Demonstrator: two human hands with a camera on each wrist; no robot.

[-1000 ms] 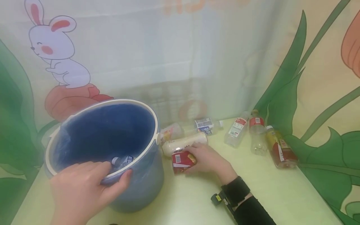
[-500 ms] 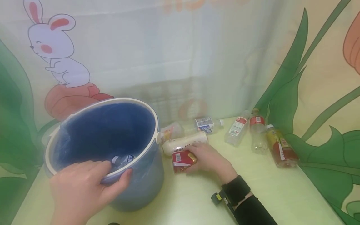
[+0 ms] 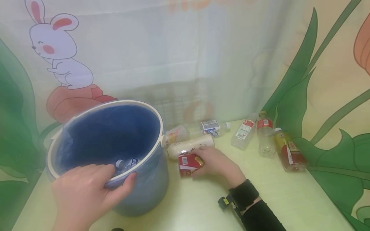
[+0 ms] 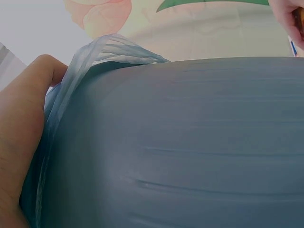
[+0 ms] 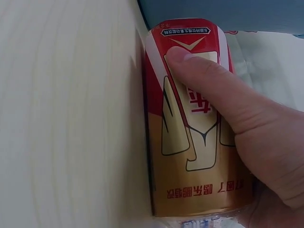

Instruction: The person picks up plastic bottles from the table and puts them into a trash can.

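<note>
My left hand (image 3: 83, 189) grips the near rim of a blue bucket (image 3: 147, 192), the thumb outside and the fingers over the edge. In the left wrist view a thin plastic liner (image 4: 111, 47) bunches over the rim by that hand. On the table, my right hand (image 3: 216, 163) holds a red-and-gold drink can (image 3: 185, 162) lying on its side. The right wrist view shows the thumb (image 5: 204, 66) laid across the can's printed side; the other fingers are hidden there. A cream-coloured bottle (image 3: 182, 149) lies right behind the can. Inside the bucket, a clear bottle (image 3: 125, 165) with a blue label shows.
Behind the cream bottle lie a blue-labelled clear bottle (image 3: 212, 128) and a crumpled-looking clear one (image 3: 176, 133). Further right are two red-labelled clear bottles (image 3: 242, 133) and a yellow-and-red-labelled bottle (image 3: 290, 154). A printed curtain (image 3: 219, 64) hangs along the table's back edge.
</note>
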